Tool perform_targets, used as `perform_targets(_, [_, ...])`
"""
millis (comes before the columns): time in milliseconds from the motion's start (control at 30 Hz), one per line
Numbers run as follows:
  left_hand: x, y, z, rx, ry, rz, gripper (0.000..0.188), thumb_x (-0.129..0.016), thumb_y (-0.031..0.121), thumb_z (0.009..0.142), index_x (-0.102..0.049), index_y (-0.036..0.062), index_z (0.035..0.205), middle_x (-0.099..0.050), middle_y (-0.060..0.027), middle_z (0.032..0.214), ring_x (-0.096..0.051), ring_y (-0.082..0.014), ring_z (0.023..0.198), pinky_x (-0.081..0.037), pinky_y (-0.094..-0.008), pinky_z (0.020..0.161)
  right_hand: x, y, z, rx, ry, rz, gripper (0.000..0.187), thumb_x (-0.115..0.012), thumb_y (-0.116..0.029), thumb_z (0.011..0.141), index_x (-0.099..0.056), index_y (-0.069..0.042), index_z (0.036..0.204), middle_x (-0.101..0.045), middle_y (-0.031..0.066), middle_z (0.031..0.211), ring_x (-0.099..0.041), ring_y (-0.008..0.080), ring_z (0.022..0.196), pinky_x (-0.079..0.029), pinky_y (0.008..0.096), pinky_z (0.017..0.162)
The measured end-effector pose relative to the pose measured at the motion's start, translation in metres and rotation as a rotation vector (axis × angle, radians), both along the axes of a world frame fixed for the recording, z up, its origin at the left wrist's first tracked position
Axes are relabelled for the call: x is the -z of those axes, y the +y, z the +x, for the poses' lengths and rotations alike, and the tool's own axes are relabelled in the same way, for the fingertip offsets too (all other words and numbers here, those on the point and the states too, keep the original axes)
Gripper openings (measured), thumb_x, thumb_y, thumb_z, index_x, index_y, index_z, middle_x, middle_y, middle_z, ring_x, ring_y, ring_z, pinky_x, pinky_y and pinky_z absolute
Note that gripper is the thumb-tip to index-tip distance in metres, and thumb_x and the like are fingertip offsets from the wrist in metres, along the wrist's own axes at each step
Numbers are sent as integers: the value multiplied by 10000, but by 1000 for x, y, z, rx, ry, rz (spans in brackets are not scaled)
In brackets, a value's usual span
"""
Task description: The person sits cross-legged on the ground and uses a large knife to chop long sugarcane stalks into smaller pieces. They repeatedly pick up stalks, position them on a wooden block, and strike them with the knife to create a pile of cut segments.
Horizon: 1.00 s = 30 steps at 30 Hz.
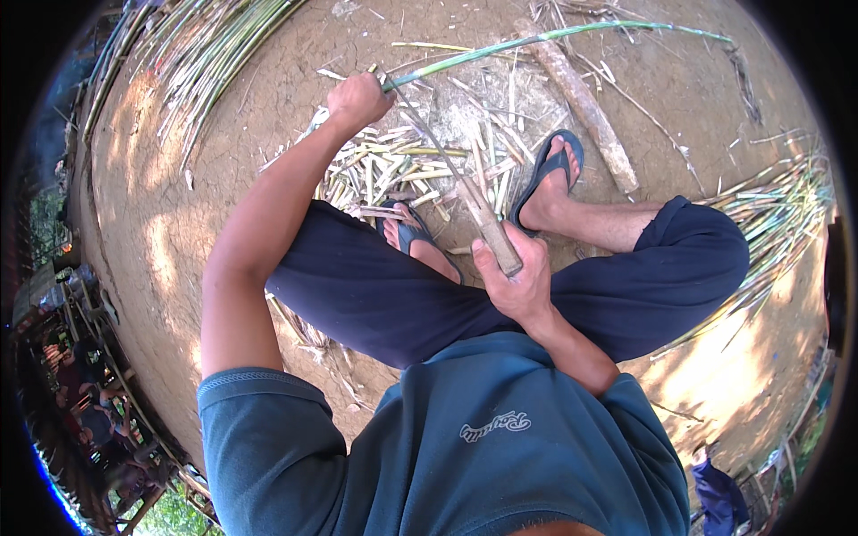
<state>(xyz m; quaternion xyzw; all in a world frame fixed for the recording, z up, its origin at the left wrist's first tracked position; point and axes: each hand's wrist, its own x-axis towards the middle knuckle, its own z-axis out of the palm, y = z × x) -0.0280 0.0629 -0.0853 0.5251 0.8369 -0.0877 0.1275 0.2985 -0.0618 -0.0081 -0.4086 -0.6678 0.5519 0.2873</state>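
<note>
My left hand, arm stretched forward, is closed round the near end of a long green stalk. From there the stalk arches away to the far right above the ground. Close to my lap, my right hand grips the wooden handle of a long knife. Its narrow blade slants up to the left, and the tip end reaches the stalk right beside my left fist. Whether the edge touches the stalk I cannot tell. Below the blade lies a heap of short cut stalk pieces, partly beneath my left sandal.
A thick wooden pole lies on the dirt past my right foot. Bundles of long stalks rest at the far left and at the right by my knee. Several people are at the lower left rim.
</note>
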Motion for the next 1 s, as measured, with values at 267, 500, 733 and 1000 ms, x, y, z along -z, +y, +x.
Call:
perform_targets(267, [-11,-4,10,5,5,74,338,-599,283,843,-713,-22,932,-705,-232,927,-699,-368,880,-546,-484,779,-6,-7,6,24,26,-7,171,-662,-112,831,-575,10,750,-542,125,539,-541,195,438,-423,330,465])
perform_targets(500, [-16,-11,19,-3,10,96,318,-586,234,823,-715,-24,956,-702,-242,912,-697,-392,867,-543,-496,772,15,8,-15,65,96,5,160,-664,-95,800,-573,14,725,-539,119,531,-542,181,433,-423,338,460])
perform_targets(733, [-13,-16,24,-64,-5,50,357,-594,299,855,-721,-19,958,-704,-245,954,-697,-396,901,-550,-489,802,4,-3,3,87,81,-19,146,-661,-76,799,-579,18,724,-535,127,532,-568,164,472,-433,338,484])
perform_targets(1000, [-8,-18,30,-110,-86,-77,332,-544,187,846,-703,-30,1042,-689,-237,1080,-675,-378,1027,-537,-470,871,25,6,-9,54,1,-67,141,-648,-95,804,-603,27,746,-555,108,559,-524,121,501,-424,329,501])
